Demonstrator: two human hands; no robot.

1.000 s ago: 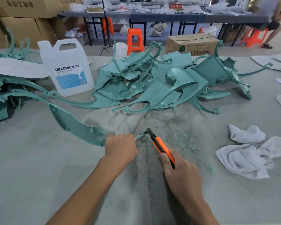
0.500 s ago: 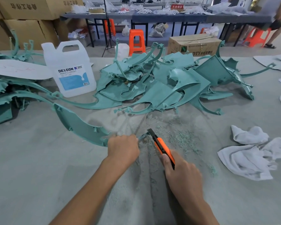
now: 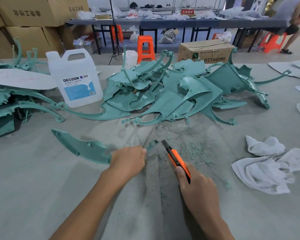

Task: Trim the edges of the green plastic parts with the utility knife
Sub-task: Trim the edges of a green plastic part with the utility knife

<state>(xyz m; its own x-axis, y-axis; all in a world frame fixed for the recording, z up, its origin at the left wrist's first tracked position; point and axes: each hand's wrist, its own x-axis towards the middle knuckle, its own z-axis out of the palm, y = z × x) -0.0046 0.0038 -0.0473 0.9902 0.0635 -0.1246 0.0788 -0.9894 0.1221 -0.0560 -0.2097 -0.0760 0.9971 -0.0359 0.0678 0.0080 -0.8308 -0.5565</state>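
Nearest, my right hand (image 3: 197,191) grips the orange utility knife (image 3: 177,160). My left hand (image 3: 128,160) grips the green part (image 3: 83,148) on the surface (image 3: 42,187). The part has swung toward me, its tip now just off the blade, so I am likely repositioning. Beyond waits the pile of green parts (image 3: 163,94).

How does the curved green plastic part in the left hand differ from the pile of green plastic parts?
The curved green plastic part sits alone near the front; the pile of green plastic parts is tangled, farther back. The left hand grips the single part, orange utility knife near its tip; the pile is untouched. Same teal colour.
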